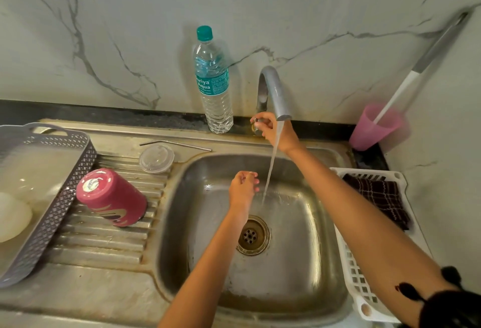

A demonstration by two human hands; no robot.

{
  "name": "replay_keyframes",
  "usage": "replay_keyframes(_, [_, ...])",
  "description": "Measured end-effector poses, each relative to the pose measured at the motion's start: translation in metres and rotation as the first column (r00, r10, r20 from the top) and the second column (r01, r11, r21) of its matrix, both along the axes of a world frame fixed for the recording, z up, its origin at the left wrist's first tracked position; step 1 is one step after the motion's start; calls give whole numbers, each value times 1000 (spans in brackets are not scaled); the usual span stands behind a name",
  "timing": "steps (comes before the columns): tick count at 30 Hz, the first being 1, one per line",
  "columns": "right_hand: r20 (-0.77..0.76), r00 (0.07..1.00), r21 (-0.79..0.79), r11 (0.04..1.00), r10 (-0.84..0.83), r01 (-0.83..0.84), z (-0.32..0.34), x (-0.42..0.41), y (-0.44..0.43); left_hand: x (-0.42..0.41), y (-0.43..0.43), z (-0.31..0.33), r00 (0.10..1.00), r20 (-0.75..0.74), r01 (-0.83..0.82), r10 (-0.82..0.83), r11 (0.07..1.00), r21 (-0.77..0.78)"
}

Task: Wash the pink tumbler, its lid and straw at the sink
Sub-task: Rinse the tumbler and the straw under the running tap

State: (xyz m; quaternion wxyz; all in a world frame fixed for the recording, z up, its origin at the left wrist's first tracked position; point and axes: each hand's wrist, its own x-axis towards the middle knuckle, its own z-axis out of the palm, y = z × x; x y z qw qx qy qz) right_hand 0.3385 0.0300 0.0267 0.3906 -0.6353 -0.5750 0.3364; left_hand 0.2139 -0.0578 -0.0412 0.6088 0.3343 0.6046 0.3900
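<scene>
The fingers (257, 121) of the right hand (270, 127) are pinched on the tap handle (255, 126) at the back rim of the sink (286, 270), below the curved spout (274, 92). Water (270, 166) runs from the spout into the basin. The left hand (243, 188) hangs over the basin just beside the stream, its fingers curled loosely together and holding nothing. On the ribbed drainboard to the left, the pink tumbler (113, 196) stands upside down. Behind it lies the clear lid (156, 158), and beyond that the metal straw (177, 144) rests along the rim. A grey basket (65, 197) sits at far left, a water bottle (214, 83) against the wall, and a white rack (356, 275) with a dark cloth (380, 200) at right.
</scene>
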Motion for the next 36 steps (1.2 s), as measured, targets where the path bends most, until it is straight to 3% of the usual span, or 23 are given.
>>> replay_keyframes(4, [-132, 991, -71, 997, 22, -32, 3, 3, 4, -2, 0, -4, 1000, 4, 0, 0, 1000, -15])
replay_keyframes(14, [-219, 969, -124, 988, -116, 90, -13, 7, 0, -13, -8, -4, 1000, -17, 6, -6, 1000, 1])
replay_keyframes(20, [-24, 998, -84, 995, -49, 47, -29, 6, -50, -33, -22, 4, 990, -143, -2, 21, 991, 135])
replay_keyframes(24, [-17, 1000, -190, 982, -20, 17, -56, -15, -93, -75, -49, 8, 925, -333, -81, 183, 951, 298])
replay_keyframes(29, [-36, 996, -195, 977, 83, -88, -62, -73, -113, -135, -75, 5, 882, -312, -194, 353, 876, 441])
replay_keyframes(36, [-77, 932, -89, 928, 355, -361, -33, -176, -95, -199, -92, 7, 642, -322, -536, 696, 707, 461])
